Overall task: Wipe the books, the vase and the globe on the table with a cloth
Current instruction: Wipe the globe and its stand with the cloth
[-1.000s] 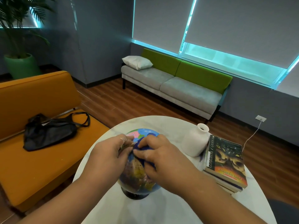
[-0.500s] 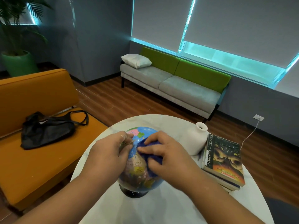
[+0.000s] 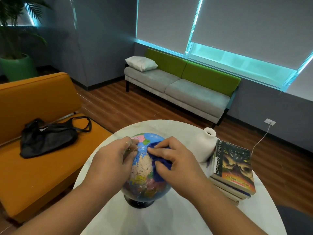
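Observation:
A colourful globe (image 3: 144, 177) on a black base stands on the round white marble table (image 3: 169, 217). My left hand (image 3: 111, 160) grips the globe's upper left side, fingers curled round it. My right hand (image 3: 176, 163) holds a dark blue cloth (image 3: 160, 164) bunched under its fingers and presses it against the globe's upper right side. A white vase (image 3: 205, 146) stands upright behind and to the right of the globe. Beside the vase lies a stack of books (image 3: 233, 172) with a dark illustrated cover on top.
An orange sofa (image 3: 33, 150) with a black bag (image 3: 47, 136) on it sits close to the table's left. A grey and green sofa (image 3: 183, 85) stands under the window beyond. A white cable (image 3: 260, 138) runs to a wall socket at right. A potted plant (image 3: 15, 65) is far left.
My right hand has slid the blue cloth down and to the right over the globe's top. More of the globe's upper map face shows. The left hand keeps its hold.

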